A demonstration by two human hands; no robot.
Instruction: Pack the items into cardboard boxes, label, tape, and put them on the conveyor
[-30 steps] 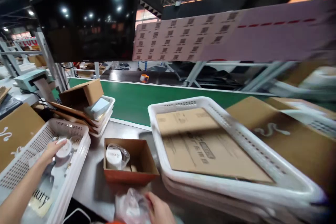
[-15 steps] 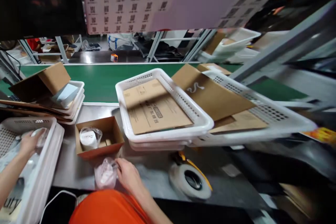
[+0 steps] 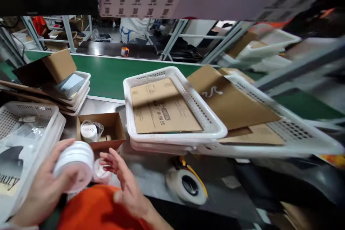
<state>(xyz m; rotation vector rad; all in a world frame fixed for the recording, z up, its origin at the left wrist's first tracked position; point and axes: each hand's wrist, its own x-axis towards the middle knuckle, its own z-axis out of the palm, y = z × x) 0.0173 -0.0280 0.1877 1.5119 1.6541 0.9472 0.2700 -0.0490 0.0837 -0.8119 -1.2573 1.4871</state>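
My left hand [image 3: 51, 179] is wrapped round a round white jar [image 3: 77, 160] with a pinkish end, held above the front of the table. To its right, my right hand [image 3: 126, 183] is open with its fingers apart and holds nothing. Between the two, a small pink wrapped item [image 3: 101, 172] sits on the table, partly hidden by the hands. Just beyond is an open cardboard box [image 3: 114, 129] with a white lidded container [image 3: 88, 131] in clear wrap inside it.
A white basket [image 3: 58, 125] with clear-bagged goods stands at left. White trays [image 3: 172, 136] with flat cardboard [image 3: 164, 107] lie behind and right. A tape roll on a dispenser [image 3: 188, 187] rests at front right. A green conveyor [image 3: 107, 75] runs behind.
My left hand has come out of the left basket with the white jar and moved right. My right hand has let go of the pink wrapped item and opened. The view has shifted slightly.
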